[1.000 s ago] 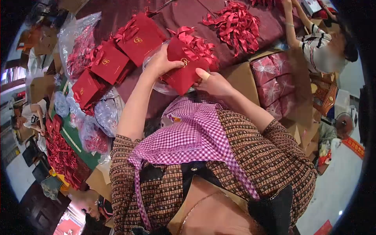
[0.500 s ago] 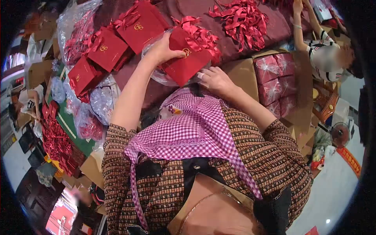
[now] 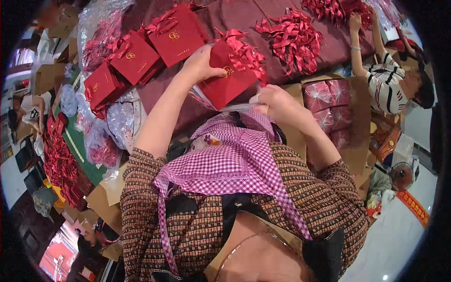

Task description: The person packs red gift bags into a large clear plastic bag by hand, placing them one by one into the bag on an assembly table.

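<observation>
My left hand (image 3: 202, 66) grips a stack of red paper gift bags (image 3: 228, 89) with gold lettering, thumb on the front. Their red ribbon handles (image 3: 244, 54) spread over the far side. A clear plastic bag (image 3: 235, 107) lies under and around the near edge of the stack. At its right edge my right hand (image 3: 278, 101), with a ring on one finger, is closed on the plastic; the fingertips are partly hidden. To the left, more red gift bags (image 3: 135, 57) with the same lettering lie in overlapping stacks.
A cardboard box (image 3: 359, 113) of plastic-wrapped red packs (image 3: 331, 101) stands close on the right. Red ribbons (image 3: 293, 42) lie on the dark red cloth (image 3: 235, 11). Plastic-wrapped bundles (image 3: 101, 141) are at left. A co-worker's arms (image 3: 358, 47) reach in at upper right.
My right hand has risen slightly to the right and its fingers have closed at the plastic's edge. The left hand keeps its hold on the stack, and the plastic shows more along the near edge.
</observation>
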